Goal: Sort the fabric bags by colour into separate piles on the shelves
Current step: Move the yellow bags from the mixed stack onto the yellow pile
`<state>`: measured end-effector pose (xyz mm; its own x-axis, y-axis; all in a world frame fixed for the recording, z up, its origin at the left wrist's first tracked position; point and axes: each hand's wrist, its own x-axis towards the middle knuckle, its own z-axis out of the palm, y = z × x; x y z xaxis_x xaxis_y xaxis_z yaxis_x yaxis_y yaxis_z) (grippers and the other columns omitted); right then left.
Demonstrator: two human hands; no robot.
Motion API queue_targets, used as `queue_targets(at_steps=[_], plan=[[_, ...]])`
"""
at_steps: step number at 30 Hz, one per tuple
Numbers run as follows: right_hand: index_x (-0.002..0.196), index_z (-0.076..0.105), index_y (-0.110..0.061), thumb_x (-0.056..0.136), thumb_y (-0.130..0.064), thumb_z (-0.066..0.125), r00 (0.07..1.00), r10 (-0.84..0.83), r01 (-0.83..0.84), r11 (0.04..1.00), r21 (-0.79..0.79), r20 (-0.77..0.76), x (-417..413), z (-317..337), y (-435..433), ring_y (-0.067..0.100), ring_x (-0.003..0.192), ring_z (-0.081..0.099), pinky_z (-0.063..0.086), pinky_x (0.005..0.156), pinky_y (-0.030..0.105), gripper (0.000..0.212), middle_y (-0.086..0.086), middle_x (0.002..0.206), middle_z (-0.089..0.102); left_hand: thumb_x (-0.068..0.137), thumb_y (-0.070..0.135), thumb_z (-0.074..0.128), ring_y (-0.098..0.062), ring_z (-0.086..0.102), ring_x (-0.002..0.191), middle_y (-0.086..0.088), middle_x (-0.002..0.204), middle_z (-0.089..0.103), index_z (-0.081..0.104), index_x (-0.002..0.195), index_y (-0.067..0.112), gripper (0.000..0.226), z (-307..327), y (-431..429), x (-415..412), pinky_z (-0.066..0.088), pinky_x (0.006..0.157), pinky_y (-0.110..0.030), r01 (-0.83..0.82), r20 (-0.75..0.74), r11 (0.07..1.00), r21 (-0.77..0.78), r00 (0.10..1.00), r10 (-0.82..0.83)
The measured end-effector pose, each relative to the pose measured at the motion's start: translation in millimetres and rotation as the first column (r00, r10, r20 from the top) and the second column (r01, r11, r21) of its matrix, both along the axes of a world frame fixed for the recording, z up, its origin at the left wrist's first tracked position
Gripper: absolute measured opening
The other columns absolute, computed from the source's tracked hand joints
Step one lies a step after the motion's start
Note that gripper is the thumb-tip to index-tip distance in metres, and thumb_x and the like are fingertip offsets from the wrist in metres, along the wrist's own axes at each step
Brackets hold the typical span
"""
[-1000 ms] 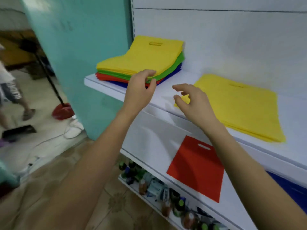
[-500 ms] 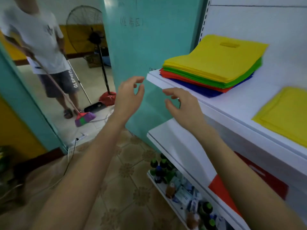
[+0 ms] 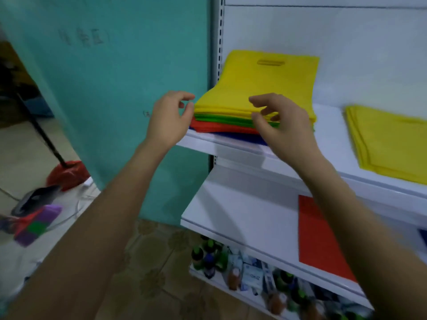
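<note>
White shelving stands against a teal wall (image 3: 138,65); on the upper shelf (image 3: 231,144) sits a mixed stack (image 3: 265,88) of fabric bags, yellow on top, then green, red and blue at the bottom; well apart to its right on the same shelf lies a sorted yellow pile (image 3: 392,139). One red bag (image 3: 318,239) lies flat on the lower shelf (image 3: 231,215), and a sliver of blue (image 3: 424,236) shows at that shelf's far right edge; no green pile is visible. By my reading the sort is at an early stage: piles are begun, yet most bags wait in the mixed stack. The left grip (image 3: 168,118) hangs just beside the stack's near left corner, fingers loosely curled, thumb and forefinger apart, holding nothing; whether it touches the corner I cannot tell. The right grip (image 3: 284,125) is at the stack's front edge, thumb and forefinger spread before the yellow layers, no bag pinched as far as I can see; the top yellow bags lie directly between the two grips.
</note>
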<state>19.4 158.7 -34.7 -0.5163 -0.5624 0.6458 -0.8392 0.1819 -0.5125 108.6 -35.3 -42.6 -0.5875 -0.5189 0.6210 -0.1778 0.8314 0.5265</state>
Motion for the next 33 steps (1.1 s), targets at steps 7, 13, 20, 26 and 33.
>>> queue_targets(at_steps=[7,13,20,26,33], plan=[[0.112,0.063,-0.018,0.09,-0.019,0.055,0.956,-0.293,0.292,0.955,0.051,0.022,-60.3,25.4,6.0,0.014,0.091,0.057,0.039,0.078,0.022,0.023,-0.001,0.109,0.063,0.091,0.008,0.05,-0.019,0.059,0.101,-0.01,0.118,0.063,0.062,0.116,0.005,0.028,22.2,-38.8,-87.0,0.036,0.08,-0.014,0.146,0.063,0.989,0.016,0.987,-0.146],[0.114,0.064,-0.013,0.09,-0.021,0.056,0.831,-0.528,0.49,0.844,0.215,0.177,-127.9,31.4,-0.3,0.019,0.106,0.056,0.034,0.081,0.019,0.026,0.007,0.118,0.063,0.093,0.012,0.051,-0.022,0.054,0.113,-0.012,0.127,0.057,0.056,0.124,0.005,0.032,30.2,-73.2,-154.6,0.037,0.094,-0.024,0.183,0.237,0.981,0.064,0.952,-0.193],[0.127,0.053,-0.004,0.085,-0.028,0.065,0.662,-0.632,0.496,0.773,0.397,0.403,-167.0,16.1,-23.0,0.031,0.112,0.054,0.042,0.089,0.034,0.05,0.016,0.125,0.055,0.089,0.019,0.058,-0.022,0.056,0.093,-0.012,0.099,0.062,0.065,0.106,-0.001,0.027,28.3,-111.5,-203.2,0.036,0.075,-0.025,0.243,0.392,0.957,0.158,0.875,-0.286],[0.127,0.052,-0.004,0.08,-0.013,0.071,0.585,-0.649,0.611,0.747,0.262,0.486,-168.4,21.1,-26.9,0.024,0.09,0.053,0.043,0.081,0.033,0.051,0.014,0.111,0.059,0.081,0.03,0.069,-0.009,0.047,0.06,-0.004,0.072,0.056,0.064,0.073,0.007,0.025,24.6,-130.9,-221.1,0.036,0.067,-0.026,0.281,0.301,0.925,0.254,0.886,-0.352],[0.122,0.058,-0.006,0.084,-0.014,0.067,0.62,-0.665,0.587,0.745,0.317,0.417,-149.9,30.5,-32.8,0.018,0.076,0.054,0.04,0.074,0.029,0.04,0.013,0.11,0.062,0.084,0.017,0.066,-0.009,0.051,0.066,0.0,0.075,0.056,0.063,0.076,0.008,0.013,21.2,-138.7,-224.0,0.038,0.067,-0.021,0.342,0.203,0.815,0.468,0.856,-0.476]])
